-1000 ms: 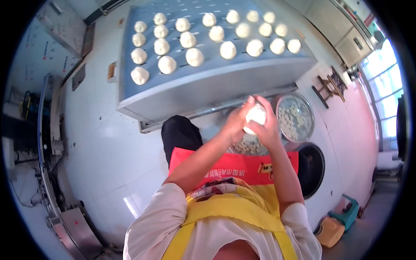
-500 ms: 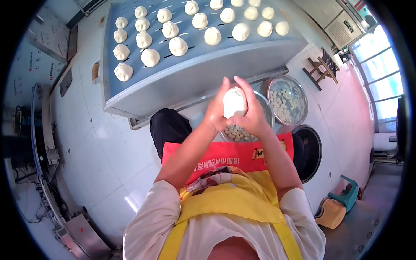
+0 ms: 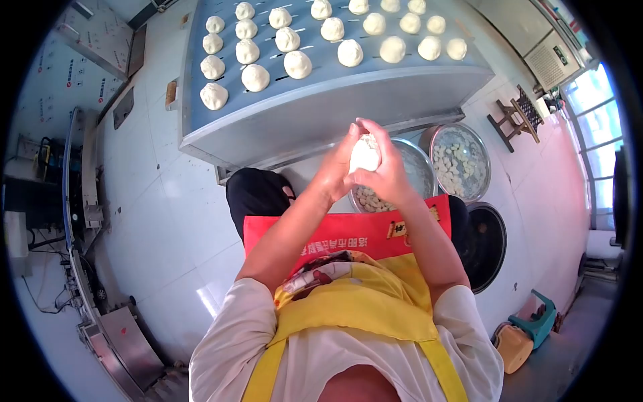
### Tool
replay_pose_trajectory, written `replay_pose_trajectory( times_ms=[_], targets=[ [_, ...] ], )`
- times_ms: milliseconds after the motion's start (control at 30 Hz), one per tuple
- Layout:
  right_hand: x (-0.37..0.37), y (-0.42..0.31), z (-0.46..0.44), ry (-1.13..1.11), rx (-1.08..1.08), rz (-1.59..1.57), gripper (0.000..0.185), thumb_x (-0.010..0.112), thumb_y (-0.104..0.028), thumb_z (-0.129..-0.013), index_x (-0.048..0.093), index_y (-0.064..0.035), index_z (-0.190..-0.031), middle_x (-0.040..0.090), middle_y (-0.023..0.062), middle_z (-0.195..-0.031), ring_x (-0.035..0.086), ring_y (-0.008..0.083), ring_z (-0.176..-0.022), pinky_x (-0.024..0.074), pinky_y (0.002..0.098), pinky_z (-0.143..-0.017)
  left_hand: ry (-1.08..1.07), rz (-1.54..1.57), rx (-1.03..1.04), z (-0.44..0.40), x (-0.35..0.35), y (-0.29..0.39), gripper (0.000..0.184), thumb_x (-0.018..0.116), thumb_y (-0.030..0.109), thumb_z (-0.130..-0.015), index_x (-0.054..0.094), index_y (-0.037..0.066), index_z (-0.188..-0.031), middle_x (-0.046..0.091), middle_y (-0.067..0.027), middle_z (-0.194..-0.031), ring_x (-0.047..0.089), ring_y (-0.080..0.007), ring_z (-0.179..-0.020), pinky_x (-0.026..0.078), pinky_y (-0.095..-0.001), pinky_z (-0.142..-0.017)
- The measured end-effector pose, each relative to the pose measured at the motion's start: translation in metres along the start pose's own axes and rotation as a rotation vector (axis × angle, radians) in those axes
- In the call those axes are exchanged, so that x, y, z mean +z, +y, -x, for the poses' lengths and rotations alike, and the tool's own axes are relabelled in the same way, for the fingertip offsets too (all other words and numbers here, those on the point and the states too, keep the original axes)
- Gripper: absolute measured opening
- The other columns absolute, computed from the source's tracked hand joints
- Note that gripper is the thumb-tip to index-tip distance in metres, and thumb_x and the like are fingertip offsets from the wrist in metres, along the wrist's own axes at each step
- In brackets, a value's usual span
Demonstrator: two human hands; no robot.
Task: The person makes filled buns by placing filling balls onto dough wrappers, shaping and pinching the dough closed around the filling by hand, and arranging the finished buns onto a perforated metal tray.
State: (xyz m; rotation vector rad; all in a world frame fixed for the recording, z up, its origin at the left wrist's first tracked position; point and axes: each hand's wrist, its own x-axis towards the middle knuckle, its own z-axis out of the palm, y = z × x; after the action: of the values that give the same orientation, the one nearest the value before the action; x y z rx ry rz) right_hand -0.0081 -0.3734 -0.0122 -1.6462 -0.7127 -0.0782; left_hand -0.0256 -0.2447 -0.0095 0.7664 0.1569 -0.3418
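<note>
Between my two cupped hands, above the near metal basin, is a white dough ball (image 3: pixel 365 153). My left hand (image 3: pixel 337 164) wraps its left side and my right hand (image 3: pixel 390 171) closes round the right side, thumb across the near face. The fingertips almost meet at the top. The palms hide much of the ball's surface. Just beyond my hands, several rows of similar white dough balls (image 3: pixel 297 65) rest on a blue-grey slotted surface (image 3: pixel 231 124) atop a metal unit.
The near metal basin (image 3: pixel 418 157) and a second metal basin (image 3: pixel 486 167) hold small pale pieces. A dark round tub (image 3: pixel 483 251) stands at my right knee. Farther right are a wooden folding stool (image 3: pixel 516 119) and a teal plastic stool (image 3: pixel 541 320). Metal equipment (image 3: pixel 124 345) stands at left.
The dough ball is turned and enclosed more tightly, with my hands closer together. My view has shifted, so the metal unit and basins appear farther right.
</note>
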Motion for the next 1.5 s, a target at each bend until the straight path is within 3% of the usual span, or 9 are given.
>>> replay_pose_trajectory(
  times_ms=[300, 733, 933, 1033, 1067, 1100, 1200, 1300, 1500],
  targets=[
    [0.011, -0.004, -0.01, 0.026, 0.107, -0.039, 0.074, 0.085, -0.012, -0.061, 0.05, -0.0047, -0.126, 0.057, 0.011, -0.114, 0.055, 0.0239, -0.107, 0.0445, 0.034, -0.091, 0.008, 0.039, 0.035, -0.004, -0.015, 0.002, 0.072, 0.039, 0.067, -0.09, 0.05, 0.005, -0.123, 0.062, -0.0094, -0.111, 0.062, -0.0213, -0.104, 0.051, -0.0367, -0.088],
    [0.04, -0.069, -0.095, -0.504, -0.001, 0.991, 0.069, 0.082, -0.023, -0.061, 0.051, -0.0103, -0.121, 0.056, 0.0128, -0.109, 0.058, 0.0345, -0.1, 0.0497, 0.0422, -0.077, 0.068, 0.173, 0.101, -0.019, -0.055, 0.049, 0.074, 0.034, 0.069, -0.089, 0.05, 0.006, -0.123, 0.061, -0.0105, -0.11, 0.062, -0.0205, -0.099, 0.053, -0.036, -0.081],
    [0.049, -0.063, -0.168, -0.605, 0.031, 0.864, 0.061, 0.079, -0.018, -0.064, 0.057, -0.0123, -0.121, 0.058, 0.0143, -0.11, 0.061, 0.0371, -0.092, 0.0502, 0.0418, -0.078, -0.143, 0.347, 0.143, -0.045, -0.066, 0.104, 0.071, 0.029, 0.066, -0.092, 0.043, 0.008, -0.129, 0.054, -0.0108, -0.122, 0.058, -0.0232, -0.109, 0.05, -0.0425, -0.09],
    [0.047, -0.044, -0.225, -0.626, -0.036, 0.606, 0.049, 0.078, -0.009, -0.065, 0.062, -0.0071, -0.111, 0.064, 0.0106, -0.098, 0.063, 0.0258, -0.082, 0.051, 0.0334, -0.071, -0.154, 0.165, 0.29, -0.051, -0.078, 0.142, 0.07, 0.036, 0.062, -0.093, 0.044, 0.004, -0.13, 0.052, -0.014, -0.125, 0.048, -0.022, -0.121, 0.042, -0.0406, -0.1],
    [0.049, -0.039, -0.248, -0.587, 0.209, 0.506, 0.047, 0.077, -0.009, -0.067, 0.062, -0.0074, -0.111, 0.064, 0.0084, -0.097, 0.062, 0.0206, -0.079, 0.0508, 0.0306, -0.066, -0.128, -0.055, 0.418, -0.053, -0.106, 0.155, 0.068, 0.042, 0.058, -0.094, 0.042, 0.003, -0.133, 0.047, -0.0129, -0.132, 0.043, -0.0207, -0.125, 0.037, -0.0382, -0.103],
    [0.049, -0.036, -0.274, -0.542, 0.451, 0.404, 0.044, 0.077, -0.009, -0.068, 0.062, -0.0078, -0.11, 0.064, 0.0061, -0.096, 0.061, 0.0153, -0.076, 0.0506, 0.0278, -0.061, 0.109, -0.491, 0.65, -0.046, -0.135, 0.179, 0.059, 0.052, 0.045, -0.094, 0.044, 0.003, -0.134, 0.048, -0.0112, -0.132, 0.046, -0.0207, -0.121, 0.038, -0.0349, -0.1],
    [0.051, 0.003, -0.371, -0.451, 0.293, 0.524, 0.042, 0.076, -0.011, -0.072, 0.06, -0.01, -0.111, 0.064, 0.0048, -0.094, 0.06, 0.0107, -0.071, 0.0503, 0.0241, -0.055, 0.729, -0.963, 1.11, -0.015, -0.217, 0.261, 0.047, 0.067, 0.014, -0.085, 0.05, 0.003, -0.127, 0.057, -0.0119, -0.12, 0.052, -0.0213, -0.111, 0.039, -0.0337, -0.097],
    [0.062, 0.069, -0.468, -0.383, 0.218, 0.591, 0.043, 0.077, -0.016, -0.073, 0.058, -0.0111, -0.112, 0.064, 0.0058, -0.094, 0.062, 0.0124, -0.069, 0.0519, 0.0262, -0.054, 1.138, -1.369, 0.886, 0.009, -0.289, 0.301, 0.046, 0.064, 0.022, -0.088, 0.05, 0.005, -0.128, 0.051, -0.0139, -0.128, 0.05, -0.0264, -0.117, 0.036, -0.0373, -0.101],
    [0.104, 0.193, -0.577, -0.38, 0.299, 0.732, 0.048, 0.081, -0.022, -0.068, 0.059, -0.0102, -0.11, 0.065, 0.0088, -0.094, 0.064, 0.0186, -0.075, 0.0538, 0.0323, -0.055, 0.942, -1.611, 0.46, 0.004, -0.32, 0.288, 0.062, 0.069, 0.014, -0.081, 0.042, 0.01, -0.136, 0.039, -0.0158, -0.143, 0.027, -0.0326, -0.137, 0.029, -0.0455, -0.109]
  ],
)
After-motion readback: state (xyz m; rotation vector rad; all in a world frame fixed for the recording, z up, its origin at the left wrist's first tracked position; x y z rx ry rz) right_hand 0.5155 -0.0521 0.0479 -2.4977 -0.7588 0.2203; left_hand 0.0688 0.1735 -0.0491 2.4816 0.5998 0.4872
